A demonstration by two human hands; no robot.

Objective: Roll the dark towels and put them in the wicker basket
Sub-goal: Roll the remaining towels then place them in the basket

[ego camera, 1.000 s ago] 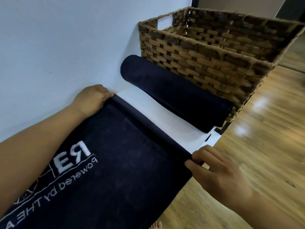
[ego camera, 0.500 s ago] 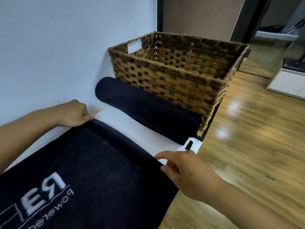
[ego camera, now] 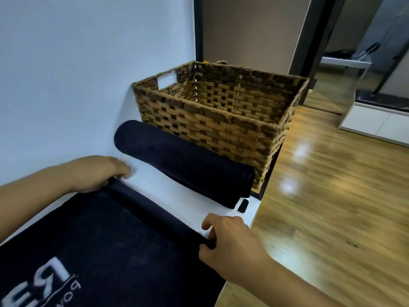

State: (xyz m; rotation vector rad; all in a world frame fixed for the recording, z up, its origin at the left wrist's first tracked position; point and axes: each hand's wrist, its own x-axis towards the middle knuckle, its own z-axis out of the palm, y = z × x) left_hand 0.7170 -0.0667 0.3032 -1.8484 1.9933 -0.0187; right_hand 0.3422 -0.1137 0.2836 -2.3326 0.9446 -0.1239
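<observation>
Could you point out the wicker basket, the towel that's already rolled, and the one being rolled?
wicker basket [ego camera: 205, 127]: head view, front wall.
rolled towel [ego camera: 183, 161]: head view, middle of roll.
flat towel [ego camera: 115, 235]: head view, unrolled part.

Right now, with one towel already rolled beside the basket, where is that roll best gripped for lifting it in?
Probably around the middle of the rolled towel, from above and the near side. It is a long cylinder lying against the wicker basket, which blocks the far side; a mid-length grip likely keeps the ends from sagging or unrolling.
</observation>
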